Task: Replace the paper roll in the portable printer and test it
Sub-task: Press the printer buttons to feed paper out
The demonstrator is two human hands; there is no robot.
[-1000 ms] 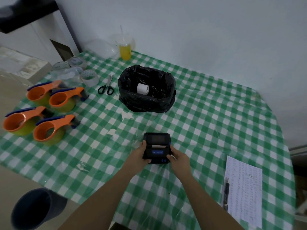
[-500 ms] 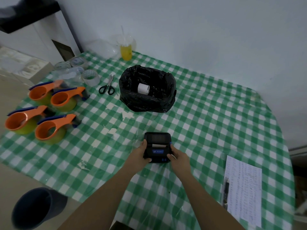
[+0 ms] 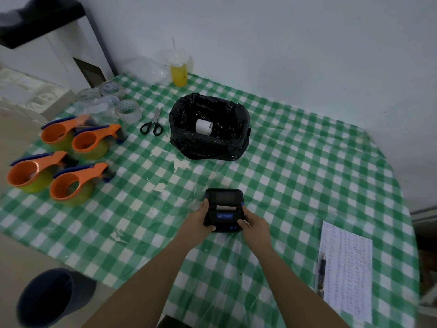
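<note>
A small black portable printer [image 3: 223,209] with a blue label lies flat on the green checked tablecloth [image 3: 295,176] near the table's front. A strip of white paper shows at its slot. My left hand [image 3: 198,221] grips the printer's left side and my right hand [image 3: 255,227] grips its right side, thumb near the blue buttons. A white paper roll [image 3: 203,126] lies inside a bin lined with a black bag [image 3: 209,129] further back on the table.
Several orange tape dispensers [image 3: 71,166] sit at the left, with tape rolls [image 3: 128,111] and scissors [image 3: 152,125] behind them. A cup of yellow drink [image 3: 179,72] stands by the wall. A printed sheet [image 3: 346,271] and pen [image 3: 322,268] lie at the right. A dark bin [image 3: 50,297] stands on the floor.
Both hands stay on the printer's sides in the same spot; only the camera has shifted slightly.
</note>
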